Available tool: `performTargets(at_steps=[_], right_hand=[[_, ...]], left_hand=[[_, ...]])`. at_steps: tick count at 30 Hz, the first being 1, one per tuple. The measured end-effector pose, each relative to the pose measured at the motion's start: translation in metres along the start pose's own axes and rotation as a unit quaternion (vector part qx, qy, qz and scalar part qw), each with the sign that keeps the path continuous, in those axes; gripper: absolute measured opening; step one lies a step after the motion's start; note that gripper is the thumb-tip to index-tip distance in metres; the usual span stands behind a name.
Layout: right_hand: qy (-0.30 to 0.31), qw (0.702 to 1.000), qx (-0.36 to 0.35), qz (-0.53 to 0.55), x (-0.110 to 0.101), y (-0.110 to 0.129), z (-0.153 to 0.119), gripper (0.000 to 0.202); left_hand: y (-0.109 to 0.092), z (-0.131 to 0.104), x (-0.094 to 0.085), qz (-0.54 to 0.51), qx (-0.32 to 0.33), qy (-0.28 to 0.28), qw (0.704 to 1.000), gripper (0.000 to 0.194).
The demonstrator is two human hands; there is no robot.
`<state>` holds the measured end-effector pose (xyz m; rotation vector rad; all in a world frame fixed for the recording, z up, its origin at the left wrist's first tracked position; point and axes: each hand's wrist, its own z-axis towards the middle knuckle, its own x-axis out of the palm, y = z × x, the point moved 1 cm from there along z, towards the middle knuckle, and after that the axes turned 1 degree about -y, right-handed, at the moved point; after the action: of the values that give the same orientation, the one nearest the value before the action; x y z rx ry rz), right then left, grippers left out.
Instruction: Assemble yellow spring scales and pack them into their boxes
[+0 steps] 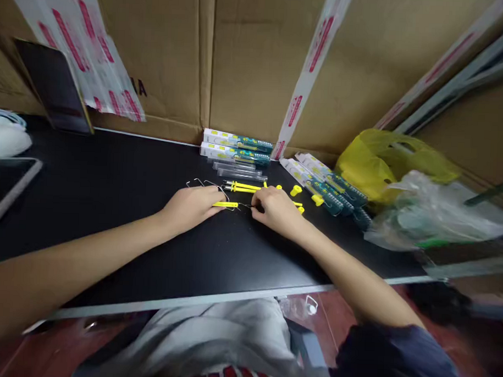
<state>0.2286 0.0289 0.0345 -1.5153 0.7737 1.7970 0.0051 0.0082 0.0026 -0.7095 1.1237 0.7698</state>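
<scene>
Low over the black table, my left hand [193, 208] is closed on a thin yellow plastic rod [228, 205] that points to the right. Facing it, my right hand [279, 208] pinches a thin dark wire-like piece [247, 206] whose tip lies close to the rod's end; I cannot tell whether they touch. Just behind both hands lie yellow rods with metal ends [243, 187]. Bent metal wires [199, 181] lie beyond my left fingers. Small yellow caps [296, 190] are scattered past my right hand.
Printed narrow boxes [236, 154] are stacked against the cardboard wall, with clear plastic tubes [239, 171] before them. More boxes [317, 182] lie to the right, beside a yellow plastic bag [372, 159] and a clear bag [416, 211]. A phone [55, 88] leans at the left.
</scene>
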Motion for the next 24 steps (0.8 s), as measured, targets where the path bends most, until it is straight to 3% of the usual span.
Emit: performTargets(at_steps=[5, 10, 17, 24], right_hand=[[0.036, 0.998, -0.008, 0.047, -0.005, 0.0, -0.003, 0.005], [0.06, 0.994, -0.017, 0.085, -0.009, 0.003, -0.005, 0.006], [0.046, 0.986, -0.101, 0.126, -0.004, 0.016, -0.006, 0.009], [0.019, 0.981, -0.157, 0.114, 0.003, 0.027, -0.006, 0.011]], left_hand=[[0.001, 0.002, -0.002, 0.0, -0.014, -0.027, 1.0, 0.017], [-0.002, 0.0, 0.0, -0.02, 0.034, -0.05, 0.998, 0.022], [-0.01, -0.003, -0.001, -0.031, 0.108, -0.03, 0.993, 0.027], [-0.014, -0.003, -0.001, -0.055, 0.132, 0.008, 0.99, 0.018]])
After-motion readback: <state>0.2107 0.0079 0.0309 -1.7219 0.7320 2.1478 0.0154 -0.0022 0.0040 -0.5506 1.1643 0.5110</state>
